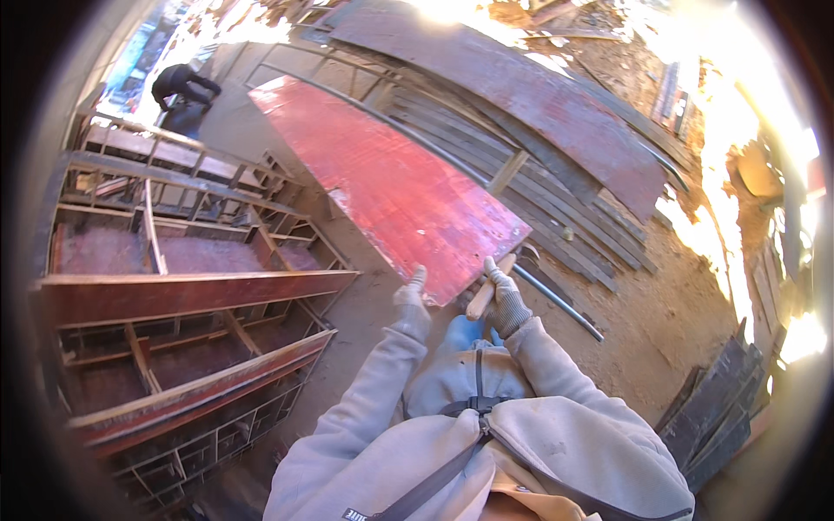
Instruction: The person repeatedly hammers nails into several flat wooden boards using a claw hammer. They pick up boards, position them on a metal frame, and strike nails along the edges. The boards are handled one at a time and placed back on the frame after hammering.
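Note:
A long red plywood panel point(391, 178) with worn, chipped edges stretches away from me toward the upper left. At its near left corner my left hand point(413, 306), in a pale work glove, grips the edge with the thumb on top. My right hand point(507, 302), also gloved, is closed at the near right corner, its thumb over the red face. Against that same palm lies a hammer point(479, 300), its wooden handle slanting under the panel's near edge and its dark head beyond the hand. The fingers beneath the panel are hidden.
Framed red panels point(208, 295) are stacked at left. Dark planks point(556, 234) and a large weathered sheet point(512, 87) lie at right, with a metal pipe point(556, 302) nearer me. Black boards point(717, 408) lean lower right. Another person point(182, 85) bends over at upper left.

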### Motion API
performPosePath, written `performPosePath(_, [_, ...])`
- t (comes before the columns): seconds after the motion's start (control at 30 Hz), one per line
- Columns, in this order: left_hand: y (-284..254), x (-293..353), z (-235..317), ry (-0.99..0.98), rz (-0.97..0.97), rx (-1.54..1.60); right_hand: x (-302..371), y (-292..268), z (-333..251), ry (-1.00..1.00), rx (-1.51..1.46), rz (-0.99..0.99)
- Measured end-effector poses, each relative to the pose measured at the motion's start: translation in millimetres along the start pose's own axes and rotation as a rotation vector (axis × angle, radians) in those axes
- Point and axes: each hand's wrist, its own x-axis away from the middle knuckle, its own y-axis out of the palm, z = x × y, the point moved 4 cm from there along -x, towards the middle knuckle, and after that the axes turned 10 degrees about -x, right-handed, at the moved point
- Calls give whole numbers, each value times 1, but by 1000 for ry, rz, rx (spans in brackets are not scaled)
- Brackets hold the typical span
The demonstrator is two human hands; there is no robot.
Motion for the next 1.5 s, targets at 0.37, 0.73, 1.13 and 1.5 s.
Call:
performPosePath(0.37, [-11, 16, -105, -48, -310, -534, 53, -85, -51, -553, 183, 182])
performPosePath(0.73, [-143, -258, 116, -178, -157, 64, 347, -232, 16, -884, 374, 983])
performPosePath(1.13, [-166, -199, 56, -102, -541, -393, 419, -425, 178, -801, 286, 1356])
performPosePath(1.5, [-97, -55, 8, 1496, -767, -1423, 451, -591, 267, -720, 173, 1594])
